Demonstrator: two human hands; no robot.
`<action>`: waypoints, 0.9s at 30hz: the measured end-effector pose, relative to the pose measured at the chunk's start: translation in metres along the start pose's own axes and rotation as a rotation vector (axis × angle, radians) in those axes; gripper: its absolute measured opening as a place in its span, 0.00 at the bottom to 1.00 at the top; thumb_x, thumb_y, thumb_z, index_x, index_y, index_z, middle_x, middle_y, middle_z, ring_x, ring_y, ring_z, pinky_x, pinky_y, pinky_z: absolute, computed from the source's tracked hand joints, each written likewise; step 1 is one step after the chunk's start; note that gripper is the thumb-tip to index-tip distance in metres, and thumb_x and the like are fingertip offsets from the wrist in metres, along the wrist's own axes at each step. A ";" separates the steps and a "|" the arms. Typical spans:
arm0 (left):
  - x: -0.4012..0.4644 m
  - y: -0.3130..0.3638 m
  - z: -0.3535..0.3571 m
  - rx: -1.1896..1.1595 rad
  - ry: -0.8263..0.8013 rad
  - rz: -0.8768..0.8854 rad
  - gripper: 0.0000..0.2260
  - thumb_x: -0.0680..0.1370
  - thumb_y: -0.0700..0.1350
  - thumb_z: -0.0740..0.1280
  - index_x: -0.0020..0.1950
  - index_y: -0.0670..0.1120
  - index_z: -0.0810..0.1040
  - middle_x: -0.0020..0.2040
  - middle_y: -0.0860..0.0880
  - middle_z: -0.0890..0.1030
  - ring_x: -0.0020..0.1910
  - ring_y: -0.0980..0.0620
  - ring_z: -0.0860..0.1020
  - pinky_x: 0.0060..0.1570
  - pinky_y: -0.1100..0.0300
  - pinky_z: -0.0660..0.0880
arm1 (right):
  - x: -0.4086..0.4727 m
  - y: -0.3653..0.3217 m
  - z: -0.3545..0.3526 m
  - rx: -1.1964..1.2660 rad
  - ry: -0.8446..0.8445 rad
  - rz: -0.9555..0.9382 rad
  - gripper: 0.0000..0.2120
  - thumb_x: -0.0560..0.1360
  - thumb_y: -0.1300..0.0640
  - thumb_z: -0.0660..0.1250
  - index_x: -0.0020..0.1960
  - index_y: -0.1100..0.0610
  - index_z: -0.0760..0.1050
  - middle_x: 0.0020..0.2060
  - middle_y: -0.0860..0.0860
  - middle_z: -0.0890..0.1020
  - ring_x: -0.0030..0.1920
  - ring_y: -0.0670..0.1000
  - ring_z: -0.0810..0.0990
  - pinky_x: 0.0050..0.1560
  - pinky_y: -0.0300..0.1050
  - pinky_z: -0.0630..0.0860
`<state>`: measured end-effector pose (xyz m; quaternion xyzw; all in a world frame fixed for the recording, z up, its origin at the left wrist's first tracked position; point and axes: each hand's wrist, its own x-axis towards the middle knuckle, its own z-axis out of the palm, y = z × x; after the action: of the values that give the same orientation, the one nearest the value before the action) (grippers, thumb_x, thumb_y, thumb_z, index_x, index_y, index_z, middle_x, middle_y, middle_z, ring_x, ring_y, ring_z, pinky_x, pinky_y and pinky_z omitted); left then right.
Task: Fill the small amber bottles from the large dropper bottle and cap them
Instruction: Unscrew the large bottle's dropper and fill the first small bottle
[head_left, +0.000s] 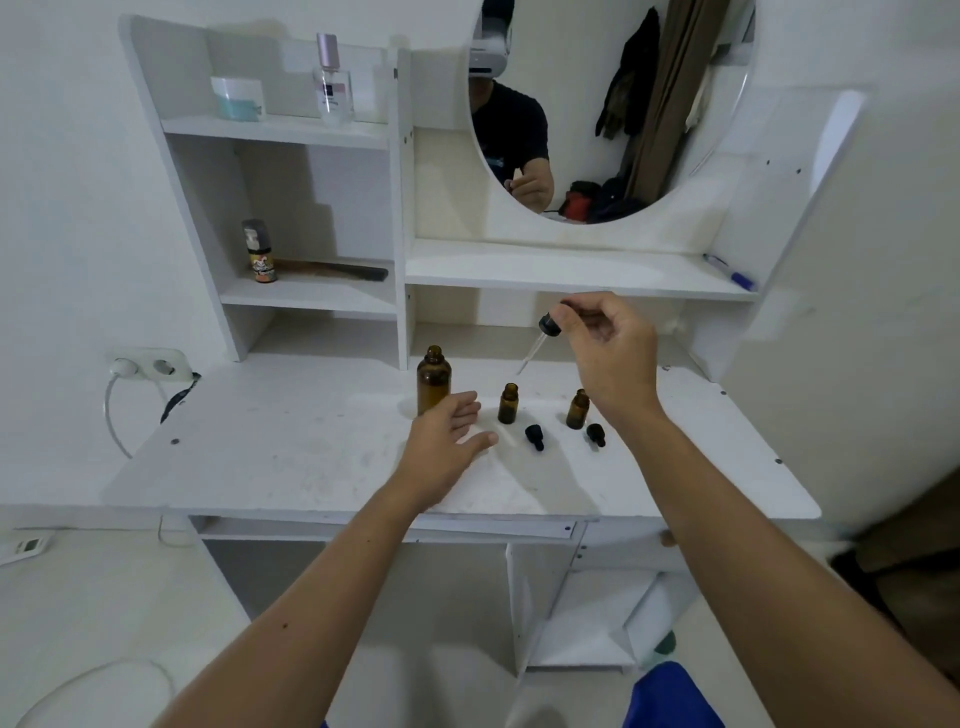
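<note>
The large amber bottle (434, 380) stands uncapped on the white desk (291, 447). My right hand (613, 353) pinches its black dropper (543, 338) by the bulb, the glass pipette slanting down-left with its tip just above the left small amber bottle (508, 403). That bottle is open, and the right small amber bottle (577, 409) stands partly behind my right wrist. Two small black dropper caps (534, 436) (596, 434) lie in front of the small bottles. My left hand (449, 441) hovers with relaxed fingers just in front of the large bottle, holding nothing.
A shelf unit rises behind the desk with a spray bottle (258, 250), a comb (337, 270), a jar (236, 97) and a perfume bottle (331, 83). A round mirror (613, 104) hangs above a ledge carrying a blue pen (730, 273). A wall socket (148, 364) sits at left.
</note>
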<state>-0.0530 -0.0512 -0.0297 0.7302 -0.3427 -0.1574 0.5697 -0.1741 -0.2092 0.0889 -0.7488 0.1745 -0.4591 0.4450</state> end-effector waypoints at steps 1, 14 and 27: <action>0.004 0.000 0.005 -0.006 0.003 0.000 0.30 0.76 0.43 0.77 0.76 0.46 0.71 0.70 0.47 0.79 0.68 0.53 0.78 0.71 0.54 0.75 | 0.000 0.002 0.000 0.003 -0.002 0.010 0.04 0.79 0.57 0.75 0.54 0.54 0.85 0.47 0.48 0.89 0.50 0.45 0.87 0.56 0.36 0.81; 0.048 -0.004 0.034 0.135 0.056 0.065 0.15 0.77 0.42 0.76 0.64 0.46 0.82 0.55 0.52 0.86 0.55 0.57 0.83 0.62 0.58 0.80 | -0.002 0.032 0.007 -0.025 -0.030 0.043 0.05 0.79 0.54 0.75 0.54 0.53 0.85 0.47 0.48 0.89 0.51 0.47 0.88 0.55 0.48 0.84; 0.050 -0.008 0.034 0.153 0.059 0.087 0.13 0.77 0.42 0.76 0.61 0.46 0.83 0.52 0.53 0.86 0.52 0.60 0.83 0.56 0.68 0.78 | -0.001 0.043 0.016 -0.079 -0.063 0.019 0.04 0.79 0.56 0.76 0.51 0.57 0.86 0.44 0.47 0.89 0.47 0.44 0.87 0.53 0.35 0.80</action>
<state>-0.0360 -0.1087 -0.0395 0.7602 -0.3683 -0.0844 0.5285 -0.1546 -0.2235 0.0495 -0.7780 0.1854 -0.4241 0.4248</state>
